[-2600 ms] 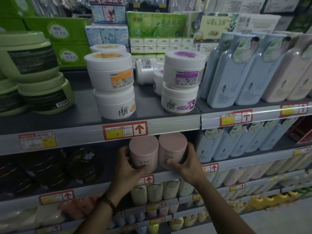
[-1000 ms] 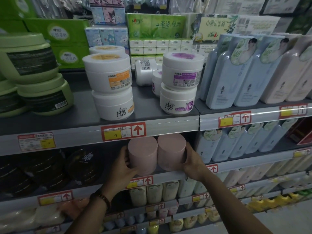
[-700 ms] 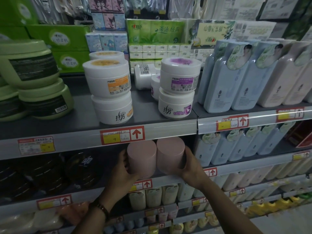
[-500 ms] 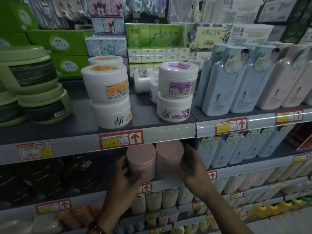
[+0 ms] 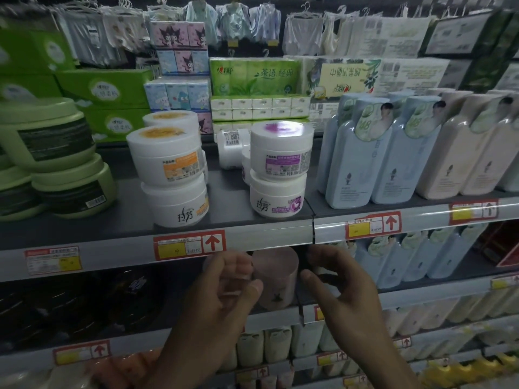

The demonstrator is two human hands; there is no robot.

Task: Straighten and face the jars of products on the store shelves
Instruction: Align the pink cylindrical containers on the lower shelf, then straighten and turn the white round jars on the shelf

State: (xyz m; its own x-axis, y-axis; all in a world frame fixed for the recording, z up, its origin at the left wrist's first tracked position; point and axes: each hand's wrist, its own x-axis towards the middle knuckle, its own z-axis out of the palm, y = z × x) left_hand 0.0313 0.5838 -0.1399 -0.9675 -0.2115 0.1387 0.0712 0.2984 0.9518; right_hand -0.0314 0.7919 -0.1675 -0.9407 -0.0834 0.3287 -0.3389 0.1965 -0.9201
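The right hand (image 5: 345,293), which was clasping the right pink jar (image 5: 276,279) from its outer side, has let go and drawn back; it now hangs just beside the jar with fingers loosely bent and a gap between them. The left hand (image 5: 224,299) has also shifted off the flank of the left pink jar (image 5: 209,265) and now sits in front of it with fingers curled, hiding most of it; whether it touches the jar cannot be told. The right jar now shows a small dark mark on its front, unseen a second ago. The view has tipped upward, bringing hanging garments (image 5: 247,21) into sight and dropping the left wrist's band out of frame.
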